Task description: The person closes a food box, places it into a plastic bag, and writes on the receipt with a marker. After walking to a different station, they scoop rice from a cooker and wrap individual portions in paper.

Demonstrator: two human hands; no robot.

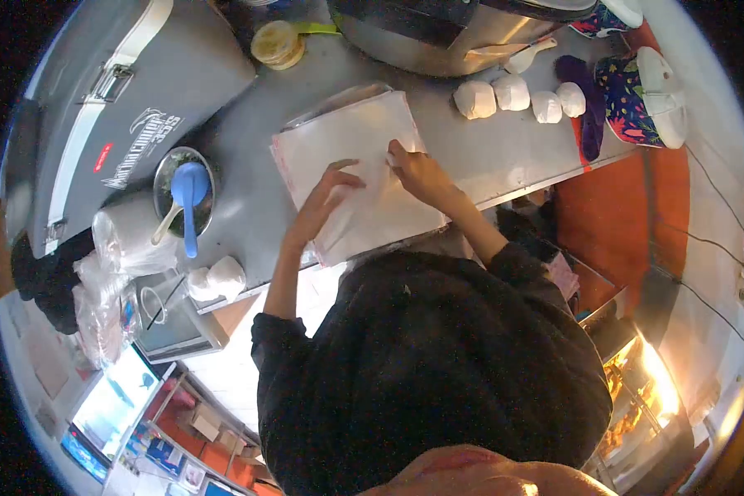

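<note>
The stack of white sheets (364, 132) lies flat in the middle of the steel counter (479, 153), turned at a slant, its near corner reaching the counter's near edge. The left hand (329, 194) rests on the near left part of the top sheet, fingers spread and loose, gripping nothing. The right hand (419, 172) sits just right of it, fingers bent down onto the sheet close to its right edge; whether they pinch the sheet I cannot tell.

Bare steel shows to the right of the stack and along its far edge. Beyond that bare strip, far right, a row of white lumps (512, 93) stands well apart from the sheets, with a large steel pot (438, 37) behind it. Left of the stack a narrow band of free counter runs to a metal bowl (164, 175) holding a blue spoon (188, 198). A grey case (116, 91) fills the far left, and plastic bags (124, 244) crowd the near left corner.
</note>
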